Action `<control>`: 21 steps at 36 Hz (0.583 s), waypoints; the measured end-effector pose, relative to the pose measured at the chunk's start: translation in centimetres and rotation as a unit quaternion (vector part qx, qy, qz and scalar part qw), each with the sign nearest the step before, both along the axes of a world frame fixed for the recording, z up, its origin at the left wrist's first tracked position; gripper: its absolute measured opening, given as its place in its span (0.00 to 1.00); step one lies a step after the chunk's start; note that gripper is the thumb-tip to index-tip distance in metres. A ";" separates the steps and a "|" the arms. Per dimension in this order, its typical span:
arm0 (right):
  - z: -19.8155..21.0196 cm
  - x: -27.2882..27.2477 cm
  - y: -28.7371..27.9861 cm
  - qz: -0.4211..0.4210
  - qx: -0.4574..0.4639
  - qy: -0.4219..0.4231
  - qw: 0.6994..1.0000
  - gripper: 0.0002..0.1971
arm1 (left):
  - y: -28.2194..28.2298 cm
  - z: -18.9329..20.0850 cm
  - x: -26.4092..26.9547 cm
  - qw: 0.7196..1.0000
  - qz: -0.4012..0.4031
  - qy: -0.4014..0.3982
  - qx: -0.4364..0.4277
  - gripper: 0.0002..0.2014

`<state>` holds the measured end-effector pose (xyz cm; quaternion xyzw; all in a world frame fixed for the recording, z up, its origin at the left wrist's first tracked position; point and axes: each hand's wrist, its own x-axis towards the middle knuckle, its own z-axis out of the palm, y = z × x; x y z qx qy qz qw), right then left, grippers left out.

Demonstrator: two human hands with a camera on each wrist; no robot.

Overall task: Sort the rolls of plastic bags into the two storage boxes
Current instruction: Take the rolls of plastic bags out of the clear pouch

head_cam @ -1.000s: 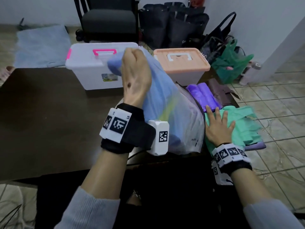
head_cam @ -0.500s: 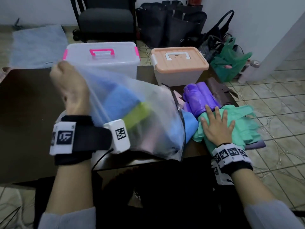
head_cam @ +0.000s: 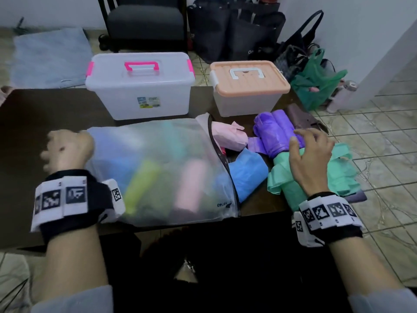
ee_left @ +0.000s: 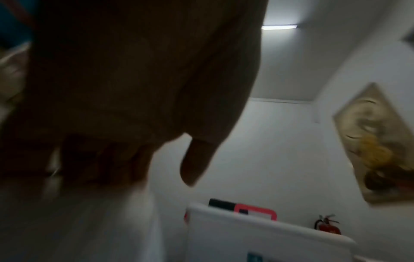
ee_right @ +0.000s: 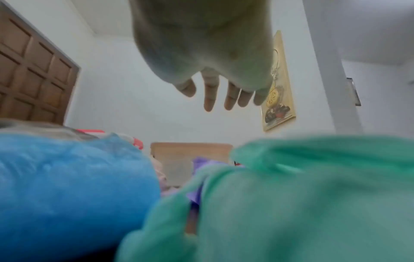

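A frosted zip bag lies flat on the dark table, with yellow-green, pink and blue rolls inside. My left hand grips its far left corner; the view is blurred there. Loose rolls lie to the bag's right: pink, blue, purple and green. My right hand hovers over the green roll with straight, spread fingers and holds nothing. Behind stand a clear box with a pink handle and a peach-lidded box, both closed.
A dark brown pouch lies behind the purple rolls near the table's right edge. Beyond the table are a black chair, dark bags and a green plastic bag on the tiled floor.
My left hand swung the zip bag down and to the left until it lay flat on the table. My right hand lifted off the green roll and shifted toward the purple rolls.
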<state>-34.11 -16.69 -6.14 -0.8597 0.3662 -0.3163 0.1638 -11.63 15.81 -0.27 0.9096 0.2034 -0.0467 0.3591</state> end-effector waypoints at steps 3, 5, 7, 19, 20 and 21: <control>1.0 0.7 1.0 0.006 0.076 -0.038 0.996 0.15 | -2.1 1.7 -0.6 0.992 -0.062 -0.082 0.078 0.30; 1.3 1.1 1.6 0.003 0.188 0.024 0.982 0.14 | -4.3 3.6 -1.8 0.980 -0.127 -0.137 0.071 0.27; 1.5 1.4 2.5 0.011 0.360 0.081 0.930 0.20 | -7.2 4.8 -2.5 0.968 -0.210 -0.137 0.028 0.24; -2.1 3.0 5.1 -0.038 0.588 0.145 0.795 0.41 | -18.3 -2.1 -5.4 0.900 -0.430 0.019 0.066 0.26; -2.4 3.4 5.3 -0.042 0.584 0.140 0.799 0.42 | -18.2 -2.7 -5.4 0.901 -0.427 0.021 0.071 0.23; -2.7 3.9 5.5 -0.046 0.571 0.136 0.808 0.43 | -18.0 -3.2 -5.3 0.905 -0.418 0.021 0.068 0.20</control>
